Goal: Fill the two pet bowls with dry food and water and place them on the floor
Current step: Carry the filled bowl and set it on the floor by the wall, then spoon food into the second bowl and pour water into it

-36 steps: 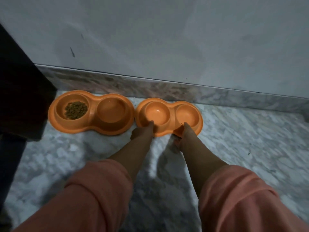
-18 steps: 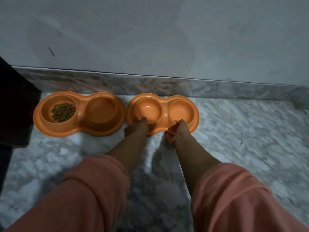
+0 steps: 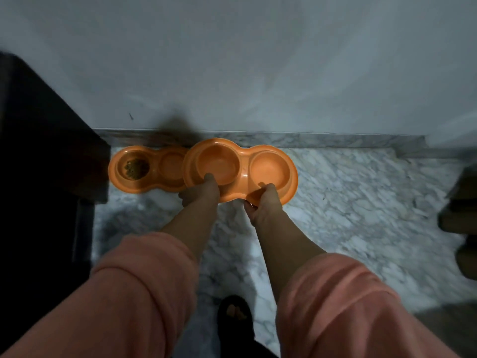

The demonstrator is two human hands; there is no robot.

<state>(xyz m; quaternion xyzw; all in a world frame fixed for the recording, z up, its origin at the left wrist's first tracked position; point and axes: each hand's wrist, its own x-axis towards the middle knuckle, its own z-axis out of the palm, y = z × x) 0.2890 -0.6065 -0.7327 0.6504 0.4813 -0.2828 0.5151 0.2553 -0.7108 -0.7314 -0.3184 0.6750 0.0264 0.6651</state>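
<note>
Both my hands hold an orange double pet bowl (image 3: 242, 157) by its near rim, lifted above the marble floor (image 3: 348, 192). My left hand (image 3: 202, 192) grips the edge of its left cup, my right hand (image 3: 265, 202) the edge by its right cup. Both cups look empty. A second orange double bowl (image 3: 152, 169) stands on the floor by the wall, partly covered by the held bowl. Brown dry food (image 3: 135, 167) fills its left cup; I cannot tell what its right cup contains.
A grey wall (image 3: 258, 60) with a marble skirting (image 3: 335, 140) runs behind the bowls. Dark furniture (image 3: 38, 164) stands at the left. Brown shapes (image 3: 462, 215) sit at the right edge. A foot in a black sandal (image 3: 235, 316) is below my arms.
The empty double bowl has risen off the floor in both hands and now overlaps the filled bowl. The view has pulled back and up, showing more floor and a foot.
</note>
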